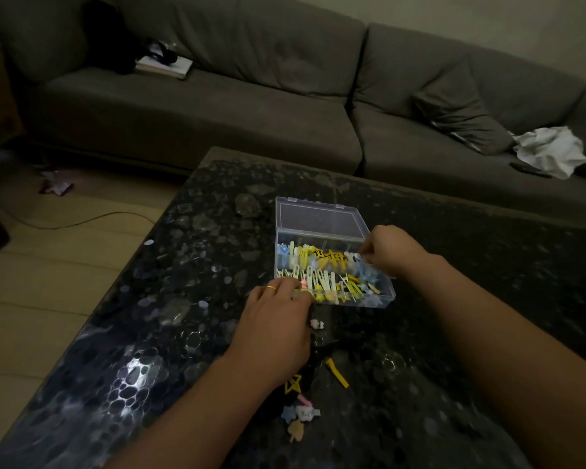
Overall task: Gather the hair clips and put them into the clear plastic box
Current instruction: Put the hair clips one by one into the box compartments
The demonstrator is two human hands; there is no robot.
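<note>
- Clear plastic box [383, 292] sits mid-table on the dark marble-pattern table [183, 265], lid [318, 216] hinged open and lying back on the far side.
- Box already well filled: yellow, white and pale blue hair clips [318, 269] in rows inside.
- Step in hand, as I judge it: dropping clips into the box, late in the gathering.
- Left hand [278, 319] at the box's near-left corner, fingers curled down together over a small pink clip [303, 283] at the rim; it seems pinched, though the grip itself is hidden.
- Right hand [386, 250] over the box's right side, fingers bent and pressed to the thumb, apparently pinching a pale clip; too blurred to be sure.
- Loose clips on the table near the person: a small pink-white one [316, 323] just beside the left hand, a yellow bar clip [337, 373], a yellow star clip [293, 384], and a pastel cluster [301, 412] nearest.
- Next move likely calls for releasing over the box, then reaching back for those strays.
- Room: open tabletop all around the box; table's left edge and far edge well apart from it. Grey sofa [217, 113] beyond.
</note>
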